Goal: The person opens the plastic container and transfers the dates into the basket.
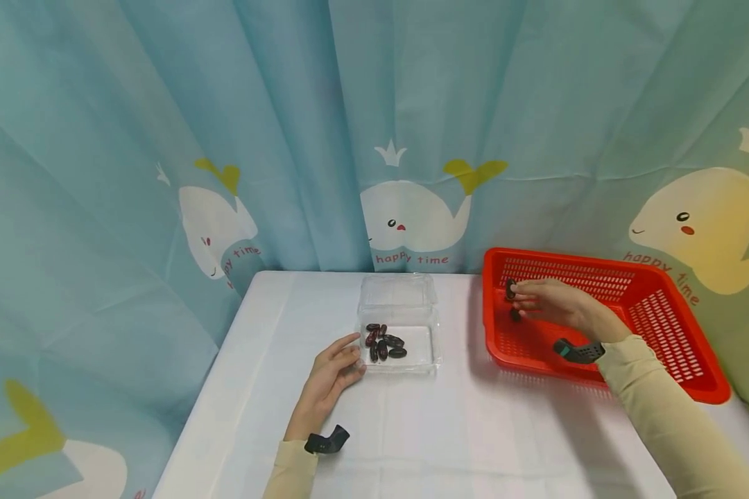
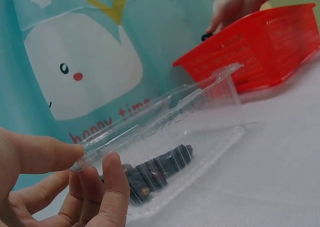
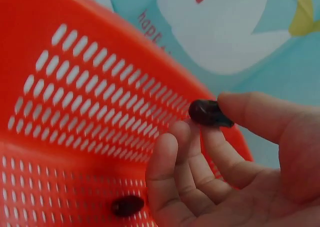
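My left hand pinches the left rim of a clear plastic box, which stands on the table with its lid folded back. Several dark, glossy dates lie in the left part of the box; the left wrist view shows them through its wall. Over the red basket, my right hand holds one date between thumb and fingertips, above the basket's floor. Another date lies on the basket's slotted floor below that hand. The hand and forearm hide part of the basket.
A white cloth covers the table. Behind it hangs a light blue curtain printed with whales, close to the back of the basket and the box lid. Each wrist wears a dark band.
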A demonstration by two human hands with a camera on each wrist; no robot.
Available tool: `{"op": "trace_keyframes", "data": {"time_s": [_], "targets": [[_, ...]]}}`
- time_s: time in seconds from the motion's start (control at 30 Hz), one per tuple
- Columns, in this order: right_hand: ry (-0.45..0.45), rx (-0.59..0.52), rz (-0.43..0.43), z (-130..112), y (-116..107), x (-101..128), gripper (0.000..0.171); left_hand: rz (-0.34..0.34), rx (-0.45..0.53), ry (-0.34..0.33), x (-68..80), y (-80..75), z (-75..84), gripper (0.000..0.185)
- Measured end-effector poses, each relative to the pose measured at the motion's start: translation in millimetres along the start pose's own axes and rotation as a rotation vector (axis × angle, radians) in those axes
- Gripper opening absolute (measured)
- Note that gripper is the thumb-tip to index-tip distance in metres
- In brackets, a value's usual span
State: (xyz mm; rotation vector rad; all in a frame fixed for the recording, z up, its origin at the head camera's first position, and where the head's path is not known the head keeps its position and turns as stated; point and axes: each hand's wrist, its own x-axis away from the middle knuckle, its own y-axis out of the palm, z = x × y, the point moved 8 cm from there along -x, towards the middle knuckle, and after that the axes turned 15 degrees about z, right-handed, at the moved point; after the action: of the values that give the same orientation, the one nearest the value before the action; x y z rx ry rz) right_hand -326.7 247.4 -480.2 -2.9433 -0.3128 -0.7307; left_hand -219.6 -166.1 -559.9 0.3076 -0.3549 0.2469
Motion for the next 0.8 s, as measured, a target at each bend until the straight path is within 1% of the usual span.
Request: {"op": "trace_keyframes", "data": {"time_s": [0.13,0.33,0.47,0.63,0.7,0.8], "targets": [[0.032,0.011,0.001,8.0,-11.1,-4.7,0.026,-0.001,-0.003,0.006,0.2,0.4,-1.5,0.049],[0.065,0.074,0.019,23.9,-29.4,-9.6,0.032,-0.002,0.011,-0.01,0.9,1.2,-2.6,0.05],[0.06,0.119,0.035,29.0,-38.1,-11.6,0.029,-0.009,0.014,-0.009,0.8,2.0,-1.1,0.051],[0.049,0.227,0.1,31.5,-47.0,-15.9,0.019,-0.015,0.025,-0.017,-0.6,2.4,-1.0,0.052],[0.048,0.272,0.121,32.0,-49.1,-17.3,0.017,-0.013,0.025,-0.017,-0.7,2.0,-1.4,0.053],[0.041,0.31,0.129,33.0,-50.7,-18.9,0.017,-0.005,0.024,-0.019,-0.5,1.0,-2.8,0.052]]}}
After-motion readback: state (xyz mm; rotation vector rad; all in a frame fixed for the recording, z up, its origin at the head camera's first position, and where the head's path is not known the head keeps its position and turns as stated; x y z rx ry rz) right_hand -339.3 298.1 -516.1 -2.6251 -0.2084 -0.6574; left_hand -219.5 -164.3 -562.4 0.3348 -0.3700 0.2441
